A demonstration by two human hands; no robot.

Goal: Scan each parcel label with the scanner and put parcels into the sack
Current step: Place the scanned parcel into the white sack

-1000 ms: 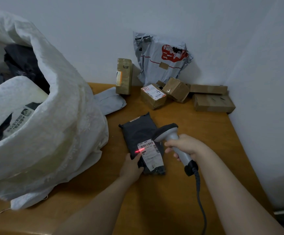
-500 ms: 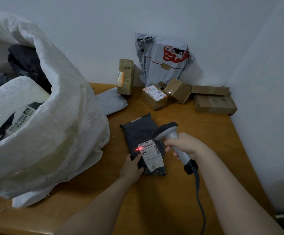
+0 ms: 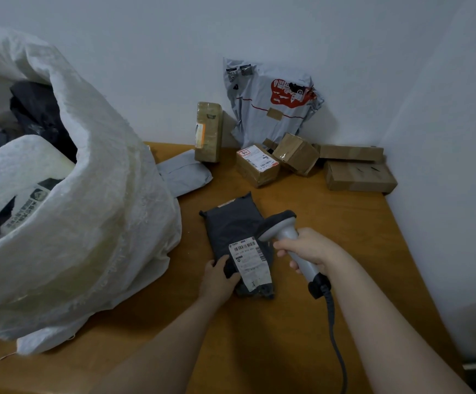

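The worktop (image 3: 259, 336) carries five brown boxes (image 3: 258, 166), two pale grey mailer bags (image 3: 268, 109), one dark mailer bag (image 3: 234, 223), one scanner (image 3: 290, 237) and one white sack (image 3: 88, 223).

A parcel-sorting corner: labelled boxes (image 3: 258, 165), woven sack (image 3: 83, 223), handheld scanner (image 3: 290, 245).

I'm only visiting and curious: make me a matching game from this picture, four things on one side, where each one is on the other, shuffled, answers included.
Things:
1 scanner
2 dark parcel
3 grey mailer bag
4 white sack

Places:
A leaning on the back wall
B open-mouthed, at the left of the table
C gripped in the right hand
D flat on the table, held by the left hand

Pairs: 1-C, 2-D, 3-A, 4-B.
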